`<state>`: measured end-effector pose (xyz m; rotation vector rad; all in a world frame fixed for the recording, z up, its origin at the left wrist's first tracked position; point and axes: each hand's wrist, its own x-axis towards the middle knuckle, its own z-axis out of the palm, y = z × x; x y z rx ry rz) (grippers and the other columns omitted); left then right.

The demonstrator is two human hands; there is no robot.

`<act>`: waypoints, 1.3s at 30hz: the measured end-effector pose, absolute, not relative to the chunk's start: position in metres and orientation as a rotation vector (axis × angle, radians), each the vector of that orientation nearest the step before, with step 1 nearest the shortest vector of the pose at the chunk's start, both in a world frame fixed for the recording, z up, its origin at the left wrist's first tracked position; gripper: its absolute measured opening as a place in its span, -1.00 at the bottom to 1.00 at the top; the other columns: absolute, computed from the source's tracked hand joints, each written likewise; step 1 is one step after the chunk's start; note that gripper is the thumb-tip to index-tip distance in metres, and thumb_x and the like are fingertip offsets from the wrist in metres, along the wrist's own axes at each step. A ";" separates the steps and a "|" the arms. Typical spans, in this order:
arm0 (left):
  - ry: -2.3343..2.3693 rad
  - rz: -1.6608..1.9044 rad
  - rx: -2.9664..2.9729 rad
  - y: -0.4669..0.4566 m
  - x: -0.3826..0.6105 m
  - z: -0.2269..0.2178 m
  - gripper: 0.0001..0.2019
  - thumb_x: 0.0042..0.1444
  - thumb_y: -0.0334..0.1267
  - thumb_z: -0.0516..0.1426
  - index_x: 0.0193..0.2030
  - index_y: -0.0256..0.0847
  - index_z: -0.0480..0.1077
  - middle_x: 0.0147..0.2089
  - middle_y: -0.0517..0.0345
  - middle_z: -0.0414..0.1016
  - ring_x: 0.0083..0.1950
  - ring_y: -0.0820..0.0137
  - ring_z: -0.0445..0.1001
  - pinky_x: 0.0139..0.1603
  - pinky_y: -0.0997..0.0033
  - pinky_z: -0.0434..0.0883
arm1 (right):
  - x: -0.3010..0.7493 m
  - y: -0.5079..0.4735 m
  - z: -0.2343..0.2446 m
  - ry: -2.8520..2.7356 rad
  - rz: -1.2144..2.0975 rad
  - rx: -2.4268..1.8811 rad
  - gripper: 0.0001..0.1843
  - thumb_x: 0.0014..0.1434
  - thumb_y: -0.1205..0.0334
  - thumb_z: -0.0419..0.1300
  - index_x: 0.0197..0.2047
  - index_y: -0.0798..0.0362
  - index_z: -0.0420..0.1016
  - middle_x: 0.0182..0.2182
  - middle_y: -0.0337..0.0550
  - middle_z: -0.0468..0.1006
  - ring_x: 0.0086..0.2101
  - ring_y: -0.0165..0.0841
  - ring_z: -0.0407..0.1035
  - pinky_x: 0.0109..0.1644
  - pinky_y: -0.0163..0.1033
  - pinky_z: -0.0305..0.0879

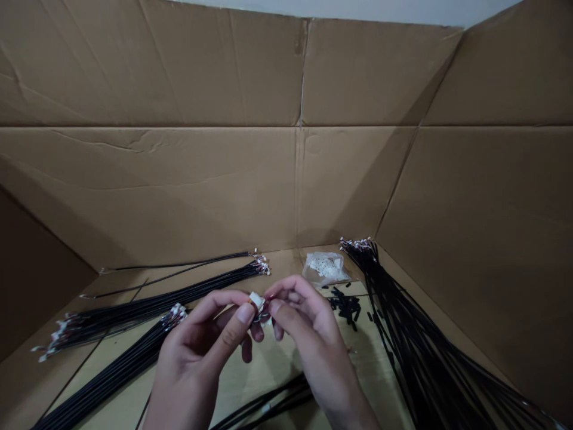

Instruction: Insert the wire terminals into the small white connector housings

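Observation:
Between thumb and forefinger, my left hand (210,340) pinches a small white connector housing (256,300). My right hand (304,331) is closed at the housing's right side, its thumb and forefinger pinching a thin red wire (270,297). Fingertips of both hands nearly meet over the work surface, and they hide most of the wire ends. Below the hands lie a few black cables (277,399); whether the held wire belongs to one of them I cannot tell.
Bundles of black cables with white connectors lie left (170,295), front left (111,370) and right (416,340). A clear bag of white connector housings (326,267) sits at the back, with short black tubes (348,306) scattered before it. Cardboard walls (201,191) enclose the surface.

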<state>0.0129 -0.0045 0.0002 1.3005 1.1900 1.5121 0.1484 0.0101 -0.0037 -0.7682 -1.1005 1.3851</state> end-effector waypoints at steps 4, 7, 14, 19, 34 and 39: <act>1.171 1.518 1.300 -0.004 0.013 0.000 -0.77 0.13 -0.03 0.34 -0.33 -0.14 0.56 -0.51 0.21 0.50 -0.50 0.46 0.48 -0.54 0.61 0.47 | 0.148 0.011 -0.003 -1.112 1.444 -0.649 -0.86 0.23 0.12 0.29 -0.25 -0.01 0.54 -0.51 -0.26 0.54 -0.45 -0.35 0.47 -0.44 -0.29 0.30; 1.179 1.587 1.299 -0.003 0.015 -0.003 -0.79 0.12 -0.04 0.35 -0.23 -0.07 0.52 -0.46 0.26 0.52 -0.52 0.48 0.48 -0.61 0.64 0.43 | 0.148 0.010 -0.003 -1.152 1.376 -0.634 -0.86 0.28 0.11 0.29 -0.26 -0.01 0.56 -0.51 -0.28 0.55 -0.46 -0.36 0.48 -0.40 -0.28 0.40; 1.323 1.680 1.468 -0.015 0.020 -0.006 -0.90 0.27 -0.08 0.23 -0.23 0.02 0.52 -0.32 0.26 0.45 -0.46 0.52 0.39 -0.59 0.66 0.36 | 0.145 0.009 -0.009 -1.347 0.942 -0.720 -0.89 0.34 0.26 0.27 -0.24 -0.02 0.64 -0.38 -0.23 0.66 -0.35 -0.36 0.52 -0.24 -0.25 0.42; 1.550 1.695 1.500 -0.022 0.026 0.000 -0.83 0.17 -0.04 0.26 -0.34 -0.05 0.56 -0.06 0.08 0.49 -0.08 0.27 0.51 -0.36 0.53 0.51 | 0.145 0.008 -0.009 -1.382 0.834 -0.756 -0.88 0.31 0.30 0.30 -0.26 -0.05 0.67 -0.40 -0.25 0.70 -0.38 -0.35 0.55 -0.26 -0.25 0.45; 1.455 1.580 1.804 -0.015 0.010 -0.001 -0.90 0.13 -0.14 0.29 -0.40 0.03 0.59 -0.04 0.15 0.59 0.02 0.31 0.62 -0.22 0.61 0.54 | 0.159 0.016 -0.004 -1.130 1.480 -0.704 -0.91 0.12 0.18 0.27 -0.39 -0.03 0.52 -0.31 -0.21 0.49 -0.18 -0.24 0.42 -0.02 -0.16 0.33; 1.432 1.538 1.895 -0.021 0.019 -0.001 -0.92 0.14 -0.22 0.26 -0.32 0.09 0.59 0.01 0.22 0.59 0.03 0.34 0.61 -0.14 0.57 0.50 | 0.168 0.015 -0.002 -1.222 1.457 -0.694 -0.77 0.25 0.06 0.30 -0.40 -0.03 0.54 -0.20 -0.19 0.53 -0.11 -0.23 0.44 0.02 -0.18 0.33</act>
